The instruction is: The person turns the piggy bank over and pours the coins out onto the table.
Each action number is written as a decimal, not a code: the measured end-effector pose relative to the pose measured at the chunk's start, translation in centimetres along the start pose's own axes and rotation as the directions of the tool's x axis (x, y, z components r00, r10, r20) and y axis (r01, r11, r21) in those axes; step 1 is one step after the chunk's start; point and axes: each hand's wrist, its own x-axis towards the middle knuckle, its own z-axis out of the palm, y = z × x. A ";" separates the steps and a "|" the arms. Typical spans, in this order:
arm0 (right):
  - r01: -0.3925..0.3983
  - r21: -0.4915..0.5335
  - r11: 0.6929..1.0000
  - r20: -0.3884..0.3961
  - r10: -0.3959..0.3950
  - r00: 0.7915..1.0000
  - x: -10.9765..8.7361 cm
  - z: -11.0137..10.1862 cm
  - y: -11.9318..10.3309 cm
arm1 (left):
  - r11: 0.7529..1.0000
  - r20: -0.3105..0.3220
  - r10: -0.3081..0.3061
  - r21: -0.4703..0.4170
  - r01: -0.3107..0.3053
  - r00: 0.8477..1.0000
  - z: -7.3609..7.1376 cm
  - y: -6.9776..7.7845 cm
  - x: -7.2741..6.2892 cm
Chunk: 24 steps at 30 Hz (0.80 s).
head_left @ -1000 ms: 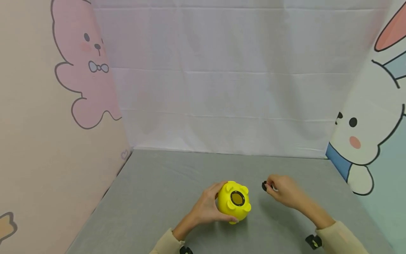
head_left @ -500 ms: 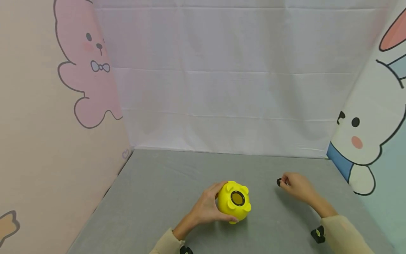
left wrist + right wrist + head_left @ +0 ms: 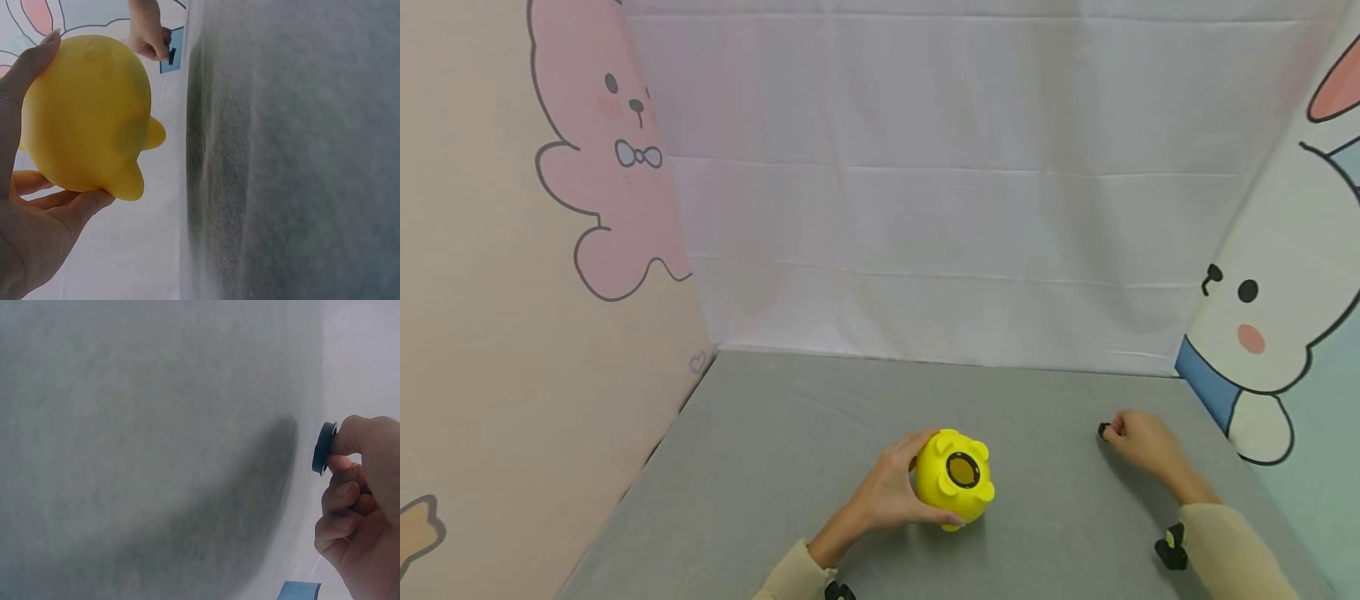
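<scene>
My left hand (image 3: 887, 492) grips a round yellow piggy bank (image 3: 953, 500), thumb on its near side and fingers at its far side. Its stubby feet and a black-rimmed round hole (image 3: 962, 470) face up toward the head camera. In the left wrist view the smooth yellow body of the piggy bank (image 3: 87, 112) fills the grasp. Well to the right, my right hand (image 3: 1150, 446) pinches a small black round stopper (image 3: 1103, 430) between thumb and forefinger. The right wrist view shows that stopper (image 3: 322, 450) edge-on, with the other fingers curled below it.
A grey cloth-covered table (image 3: 805, 417) lies under both hands. Behind it hangs a creased white sheet (image 3: 880, 208). Cartoon-printed panels stand at the left (image 3: 602, 183) and right (image 3: 1270, 333). Each wrist carries a black camera mount.
My right hand has moved steadily to the right with the stopper, away from the piggy bank. My left hand and the piggy bank have stayed in place.
</scene>
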 end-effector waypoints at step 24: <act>-0.110 -0.017 0.994 0.065 0.111 0.992 -0.6 0.6 1.5 | 1.000 -0.001 -0.012 0.013 0.012 1.000 0.0 0.1 0.0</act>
